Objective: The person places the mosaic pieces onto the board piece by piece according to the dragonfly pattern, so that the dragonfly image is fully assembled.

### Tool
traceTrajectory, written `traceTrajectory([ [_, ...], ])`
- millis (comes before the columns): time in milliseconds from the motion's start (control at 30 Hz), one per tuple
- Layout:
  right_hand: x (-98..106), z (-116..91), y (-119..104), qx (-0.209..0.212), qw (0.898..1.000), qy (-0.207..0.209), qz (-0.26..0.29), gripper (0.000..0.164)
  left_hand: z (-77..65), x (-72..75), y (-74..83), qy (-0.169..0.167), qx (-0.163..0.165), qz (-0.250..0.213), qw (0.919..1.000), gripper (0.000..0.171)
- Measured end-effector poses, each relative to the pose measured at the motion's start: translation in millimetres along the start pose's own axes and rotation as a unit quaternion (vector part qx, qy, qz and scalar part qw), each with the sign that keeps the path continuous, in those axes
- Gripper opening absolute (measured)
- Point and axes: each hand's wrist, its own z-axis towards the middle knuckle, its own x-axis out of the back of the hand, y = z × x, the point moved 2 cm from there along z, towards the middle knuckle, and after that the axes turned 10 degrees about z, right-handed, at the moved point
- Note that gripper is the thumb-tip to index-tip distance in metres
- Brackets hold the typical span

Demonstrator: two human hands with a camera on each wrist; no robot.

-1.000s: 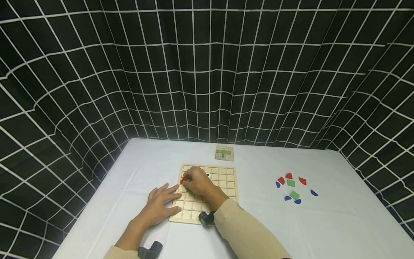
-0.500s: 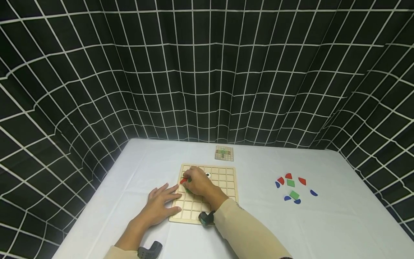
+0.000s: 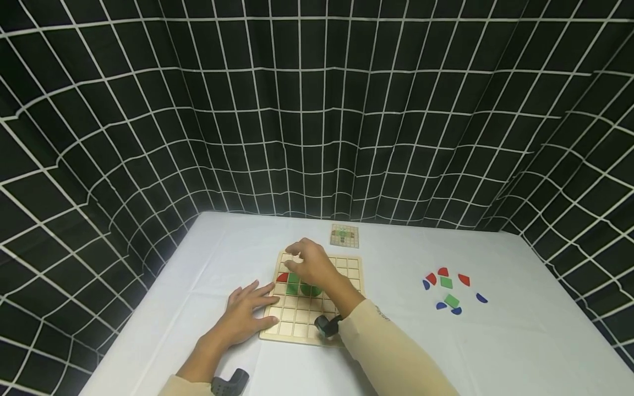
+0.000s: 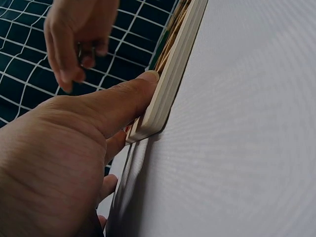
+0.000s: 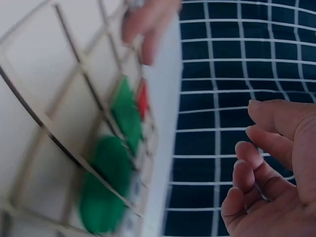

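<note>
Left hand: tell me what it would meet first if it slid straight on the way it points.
Probably the red piece on the board: in the head view it lies just ahead of the fingertips of the left hand. The fingers are spread, so their lines differ, and their height is unclear.

A beige left sleeve [image 3: 184,388] and matching right sleeve [image 3: 396,355], the latter marked by small dark print [image 3: 383,314], are being worn with a dark, curved left wrist device [image 3: 230,383] and right wrist device [image 3: 327,326].
</note>
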Motion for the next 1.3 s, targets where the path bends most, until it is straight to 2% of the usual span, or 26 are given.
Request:
traceTrajectory([
  [333,50.8,-19.3,-20.6,0.052,0.997,0.059,0.004,0.028,-0.1,1.3,1.8,0.007,0.003,0.009,0.9999,0.047],
  [567,82.2,-37.7,-26.9,0.085,0.991,0.098,-0.003,0.027,-1.1,2.7,2.5,0.010,0.010,0.007,0.9999,0.047],
  [700,99.6,-50.3,-26.1,0.109,0.987,0.121,0.015,0.026,-1.0,2.4,2.4,0.011,0.013,0.006,0.9998,0.047],
  [800,111.9,-61.1,-24.8,0.112,0.984,0.140,0.021,0.026,-0.3,1.4,2.3,0.010,0.017,0.006,0.9998,0.048],
  [1067,136.5,-86.4,-17.5,0.112,0.977,0.180,-0.007,0.030,0.2,-0.5,2.2,0.010,0.026,0.008,0.9996,0.048],
  [1300,154.3,-106.2,-2.9,0.132,0.969,0.208,-0.022,0.031,1.2,-1.0,1.4,0.016,0.021,0.009,0.9996,0.048],
])
